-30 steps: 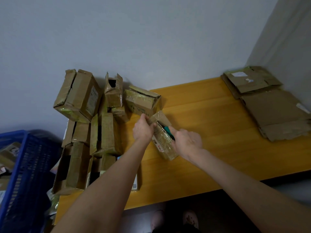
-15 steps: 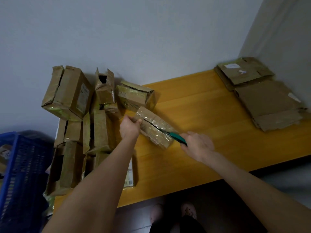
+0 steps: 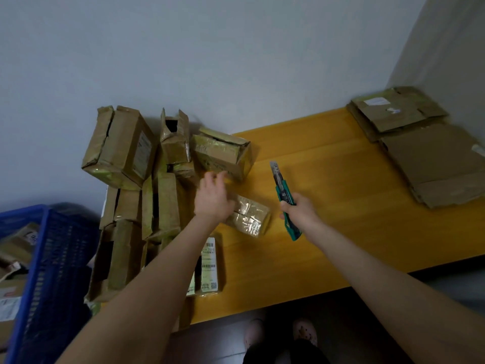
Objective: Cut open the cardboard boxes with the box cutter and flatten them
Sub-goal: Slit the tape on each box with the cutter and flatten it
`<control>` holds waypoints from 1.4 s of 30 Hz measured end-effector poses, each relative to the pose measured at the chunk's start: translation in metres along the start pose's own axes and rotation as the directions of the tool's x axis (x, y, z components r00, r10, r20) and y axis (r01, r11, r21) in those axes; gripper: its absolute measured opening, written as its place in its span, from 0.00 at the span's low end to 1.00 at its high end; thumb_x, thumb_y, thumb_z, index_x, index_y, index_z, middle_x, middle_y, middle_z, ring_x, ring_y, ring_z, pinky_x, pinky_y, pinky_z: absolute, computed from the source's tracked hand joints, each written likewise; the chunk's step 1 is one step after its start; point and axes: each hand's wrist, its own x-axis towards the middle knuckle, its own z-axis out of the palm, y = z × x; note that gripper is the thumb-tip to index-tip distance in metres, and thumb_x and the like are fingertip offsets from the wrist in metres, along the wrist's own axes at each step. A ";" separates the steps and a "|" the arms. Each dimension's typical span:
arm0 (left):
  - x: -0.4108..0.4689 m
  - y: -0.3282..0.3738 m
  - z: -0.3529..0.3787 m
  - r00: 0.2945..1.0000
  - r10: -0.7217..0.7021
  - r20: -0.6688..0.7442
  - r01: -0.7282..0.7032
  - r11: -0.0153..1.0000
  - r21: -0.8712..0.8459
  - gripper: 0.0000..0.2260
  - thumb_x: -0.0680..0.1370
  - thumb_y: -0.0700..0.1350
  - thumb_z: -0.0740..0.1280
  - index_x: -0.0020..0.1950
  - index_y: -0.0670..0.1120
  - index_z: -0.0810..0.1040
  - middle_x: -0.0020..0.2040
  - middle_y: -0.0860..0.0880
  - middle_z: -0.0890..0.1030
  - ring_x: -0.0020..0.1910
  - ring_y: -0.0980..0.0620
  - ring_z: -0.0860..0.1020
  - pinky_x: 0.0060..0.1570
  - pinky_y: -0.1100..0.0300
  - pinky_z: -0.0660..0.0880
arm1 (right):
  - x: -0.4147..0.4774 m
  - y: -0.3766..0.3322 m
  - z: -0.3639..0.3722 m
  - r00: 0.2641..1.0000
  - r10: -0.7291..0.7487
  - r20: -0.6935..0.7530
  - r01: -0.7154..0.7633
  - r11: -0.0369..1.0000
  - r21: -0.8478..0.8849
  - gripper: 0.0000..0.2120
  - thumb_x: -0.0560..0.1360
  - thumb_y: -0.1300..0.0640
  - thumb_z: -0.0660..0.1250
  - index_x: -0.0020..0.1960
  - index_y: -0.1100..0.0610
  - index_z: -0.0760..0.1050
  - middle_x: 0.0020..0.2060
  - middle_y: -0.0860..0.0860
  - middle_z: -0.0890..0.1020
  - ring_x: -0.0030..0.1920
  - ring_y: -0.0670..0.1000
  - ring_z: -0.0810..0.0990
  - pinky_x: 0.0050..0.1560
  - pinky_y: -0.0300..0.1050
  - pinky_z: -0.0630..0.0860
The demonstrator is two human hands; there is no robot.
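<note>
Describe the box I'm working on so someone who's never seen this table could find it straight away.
On the yellow table, find the heap of boxes at its left end against the wall. Just right of that heap, at the left hand, lies the small box: alone, flat on the tabletop, wrapped in shiny tape.

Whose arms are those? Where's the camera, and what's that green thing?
There is no machine here, just a person. The camera sits on their head and looks down, so you see their own two arms. The right hand grips a green box cutter, blade pointing away. The left hand is open over a small taped box. On the yellow table a pile of boxes waits on the left, and flat cardboard lies on the right. A blue crate stands beside the table.
</note>
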 end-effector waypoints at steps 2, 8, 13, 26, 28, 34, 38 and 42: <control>0.007 0.013 -0.002 0.923 0.231 0.307 -0.262 0.963 0.065 0.47 0.71 0.52 0.74 0.80 0.52 0.44 0.79 0.45 0.51 0.77 0.42 0.53 0.74 0.42 0.56 | 0.004 0.000 0.007 0.999 0.049 0.004 -0.050 0.997 0.064 0.10 0.82 0.57 0.60 0.62 0.58 0.71 0.49 0.56 0.79 0.51 0.57 0.80 0.58 0.58 0.76; 0.011 0.028 0.013 0.740 0.268 0.617 -0.484 0.849 0.213 0.55 0.68 0.59 0.75 0.79 0.55 0.38 0.80 0.47 0.42 0.78 0.43 0.45 0.74 0.35 0.45 | 0.005 0.008 0.016 0.975 0.217 0.049 -0.222 0.939 0.263 0.14 0.81 0.58 0.61 0.65 0.61 0.69 0.54 0.57 0.79 0.55 0.59 0.79 0.60 0.58 0.75; 0.010 0.012 0.005 0.913 0.328 0.241 -0.378 0.903 0.205 0.32 0.74 0.56 0.70 0.75 0.55 0.61 0.70 0.47 0.68 0.66 0.46 0.71 0.66 0.49 0.69 | 0.006 0.010 0.035 0.958 0.269 0.099 -0.281 0.810 0.515 0.11 0.82 0.58 0.60 0.63 0.59 0.70 0.53 0.56 0.78 0.54 0.56 0.77 0.60 0.55 0.76; -0.003 0.008 0.033 0.913 0.329 0.242 -0.386 0.887 0.253 0.52 0.70 0.60 0.72 0.79 0.50 0.39 0.75 0.43 0.55 0.76 0.43 0.54 0.76 0.40 0.45 | 0.018 0.005 0.033 0.965 0.245 0.089 -0.250 0.771 0.586 0.10 0.82 0.58 0.58 0.62 0.58 0.70 0.53 0.57 0.80 0.51 0.56 0.80 0.52 0.53 0.78; -0.001 0.008 0.031 0.938 0.298 0.177 -0.334 0.915 0.225 0.48 0.71 0.57 0.72 0.80 0.51 0.44 0.73 0.44 0.60 0.74 0.44 0.58 0.76 0.42 0.47 | 0.015 0.009 0.025 0.980 0.193 0.041 -0.187 0.843 0.505 0.09 0.82 0.58 0.57 0.60 0.60 0.70 0.44 0.56 0.80 0.40 0.54 0.79 0.46 0.51 0.77; 0.008 0.009 0.030 0.961 0.192 0.198 -0.221 0.965 0.139 0.43 0.72 0.54 0.73 0.79 0.53 0.51 0.74 0.49 0.62 0.74 0.45 0.59 0.74 0.41 0.56 | -0.006 0.041 -0.004 0.996 -0.090 -0.020 0.086 0.988 -0.132 0.09 0.80 0.53 0.61 0.59 0.50 0.71 0.34 0.52 0.82 0.36 0.54 0.81 0.40 0.53 0.79; 0.014 0.012 0.029 0.962 0.181 0.206 -0.206 0.973 0.107 0.43 0.72 0.52 0.74 0.80 0.52 0.52 0.75 0.49 0.62 0.74 0.46 0.59 0.74 0.42 0.56 | -0.007 0.045 -0.006 0.989 -0.150 -0.002 0.146 0.961 -0.235 0.18 0.79 0.52 0.62 0.69 0.49 0.70 0.35 0.49 0.82 0.35 0.48 0.82 0.41 0.52 0.81; 0.014 0.013 0.028 0.964 0.176 0.201 -0.199 0.975 0.099 0.43 0.72 0.51 0.74 0.79 0.52 0.52 0.75 0.49 0.62 0.74 0.46 0.59 0.74 0.42 0.56 | -0.006 0.044 -0.003 0.984 -0.173 0.041 0.177 0.950 -0.256 0.21 0.79 0.52 0.62 0.72 0.48 0.69 0.34 0.48 0.82 0.33 0.47 0.81 0.37 0.48 0.80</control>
